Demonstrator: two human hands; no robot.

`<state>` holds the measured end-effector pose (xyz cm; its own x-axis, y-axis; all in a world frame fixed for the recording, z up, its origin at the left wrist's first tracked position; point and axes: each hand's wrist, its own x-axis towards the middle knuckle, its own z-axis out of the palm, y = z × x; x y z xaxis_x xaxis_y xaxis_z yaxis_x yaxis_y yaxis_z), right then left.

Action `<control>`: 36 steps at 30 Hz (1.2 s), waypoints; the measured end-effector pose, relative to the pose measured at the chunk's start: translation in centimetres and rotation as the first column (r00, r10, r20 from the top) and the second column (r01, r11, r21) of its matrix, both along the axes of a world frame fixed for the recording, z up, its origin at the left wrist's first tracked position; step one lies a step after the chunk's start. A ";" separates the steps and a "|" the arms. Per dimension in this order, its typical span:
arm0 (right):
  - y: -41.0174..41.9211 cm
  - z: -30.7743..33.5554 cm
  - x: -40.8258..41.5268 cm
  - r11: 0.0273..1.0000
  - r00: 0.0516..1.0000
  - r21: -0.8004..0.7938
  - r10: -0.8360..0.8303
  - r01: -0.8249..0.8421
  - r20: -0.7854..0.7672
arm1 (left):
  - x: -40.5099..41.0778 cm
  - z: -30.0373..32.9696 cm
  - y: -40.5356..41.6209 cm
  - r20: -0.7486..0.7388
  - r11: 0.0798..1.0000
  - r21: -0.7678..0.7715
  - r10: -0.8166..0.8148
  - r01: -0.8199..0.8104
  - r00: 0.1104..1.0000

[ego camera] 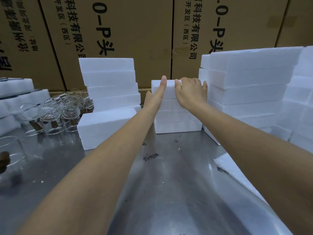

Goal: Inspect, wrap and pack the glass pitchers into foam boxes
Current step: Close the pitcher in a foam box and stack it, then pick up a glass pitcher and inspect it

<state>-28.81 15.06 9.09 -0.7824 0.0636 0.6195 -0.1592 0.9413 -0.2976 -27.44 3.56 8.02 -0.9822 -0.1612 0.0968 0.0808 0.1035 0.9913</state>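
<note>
Both hands at the top foam box point(169, 89) of the middle stack, right of the glass pitchers point(55, 114): left hand point(156, 95) flat against its side, right hand point(190, 92) curled over its top; light, crumbly foam, best held by opposite faces.

Left hand point(156, 94) flat, fingers straight; right hand point(191, 92) curled, palm down
</note>
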 end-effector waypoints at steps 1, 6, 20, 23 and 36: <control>-0.1 0.0 0.3 1.000 1.000 0.000 0.013 -0.013 -0.009 | 0.3 -0.1 -0.1 0.001 1.000 0.017 0.022 -0.022 1.000; -0.5 -0.8 3.1 0.991 0.972 -0.089 0.079 -0.101 -0.223 | 3.4 -1.3 -0.2 -0.111 0.986 0.037 0.166 -0.163 0.980; -1.5 -11.4 16.1 0.959 0.928 -0.047 0.281 -0.278 0.243 | 17.6 -9.8 -8.3 -0.182 0.797 -0.555 0.166 -0.241 0.969; -1.5 -11.7 18.2 0.945 0.906 0.066 0.287 -0.322 0.313 | 20.6 -9.9 -10.0 -0.130 0.656 -0.737 0.095 -0.161 0.987; -0.9 -11.6 19.3 0.938 0.886 0.016 0.320 -0.345 0.335 | 24.1 -7.4 -17.4 -0.147 -0.052 -0.989 0.528 -0.141 0.836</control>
<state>-9.49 14.13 -2.53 -0.9067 -0.2712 0.3231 -0.3740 0.8711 -0.3182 -3.36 -13.81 0.65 -0.8500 -0.4283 0.3068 -0.4722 0.8776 -0.0831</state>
